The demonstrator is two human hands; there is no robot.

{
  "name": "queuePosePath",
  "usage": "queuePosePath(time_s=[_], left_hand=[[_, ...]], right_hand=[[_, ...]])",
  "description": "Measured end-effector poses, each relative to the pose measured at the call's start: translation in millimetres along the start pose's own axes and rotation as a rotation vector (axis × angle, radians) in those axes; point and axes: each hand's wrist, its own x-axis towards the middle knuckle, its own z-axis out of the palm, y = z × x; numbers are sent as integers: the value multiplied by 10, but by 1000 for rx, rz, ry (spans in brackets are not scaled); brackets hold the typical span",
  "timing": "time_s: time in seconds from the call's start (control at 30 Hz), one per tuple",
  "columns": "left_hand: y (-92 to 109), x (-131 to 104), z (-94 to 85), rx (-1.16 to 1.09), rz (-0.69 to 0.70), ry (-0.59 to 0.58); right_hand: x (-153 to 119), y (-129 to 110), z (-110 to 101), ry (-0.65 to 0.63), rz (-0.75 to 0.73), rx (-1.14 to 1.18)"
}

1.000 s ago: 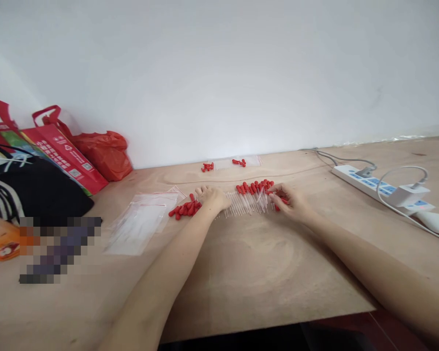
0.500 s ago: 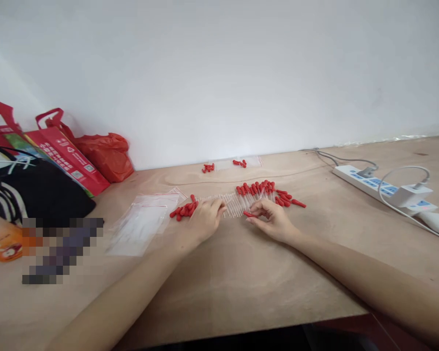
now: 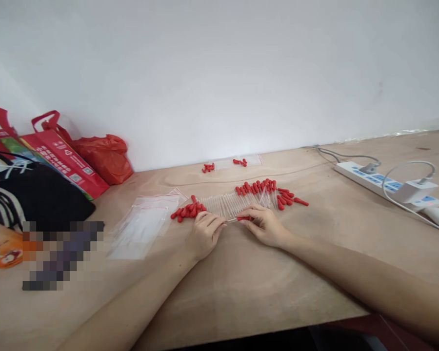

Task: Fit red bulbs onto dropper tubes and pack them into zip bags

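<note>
My left hand (image 3: 205, 235) pinches one end of a thin clear tube (image 3: 232, 220). Its other end meets a red rubber bulb (image 3: 244, 218) held between the fingers of my right hand (image 3: 265, 225). Just beyond my hands lies a row of clear tubes (image 3: 219, 204) side by side. At the row's right part, several tubes carry red bulbs (image 3: 258, 186) on their far ends. Loose red bulbs (image 3: 185, 211) are piled by my left hand, and more loose bulbs (image 3: 285, 197) lie right of the row.
Clear zip bags (image 3: 142, 229) lie left of my left hand. Farther back are small bags with red bulbs (image 3: 239, 162). A white power strip (image 3: 369, 178) with cables is at the right. Red bags (image 3: 104, 158) and a black bag (image 3: 47, 195) stand at the left.
My left hand has drawn back from the row with a clear tube in its fingers. The red bulb in my right hand now meets the tube's end.
</note>
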Motion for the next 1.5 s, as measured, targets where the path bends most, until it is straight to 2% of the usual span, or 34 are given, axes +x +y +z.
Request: queuePosePath(time_s=[0.3, 0.53, 0.8, 1.0, 1.5], left_hand=[[-18, -13, 10, -5, 61, 22], [1, -6, 27, 2, 177, 90], [16, 4, 25, 41, 208, 44], [58, 8, 15, 133, 279, 83], [144, 21, 52, 109, 259, 103]], right_hand=[[-2, -10, -13, -24, -42, 40], [-1, -16, -11, -35, -67, 5], [-24, 7, -5, -35, -137, -25], [-34, -6, -10, -53, -165, -33], [-32, -27, 3, -97, -191, -97]])
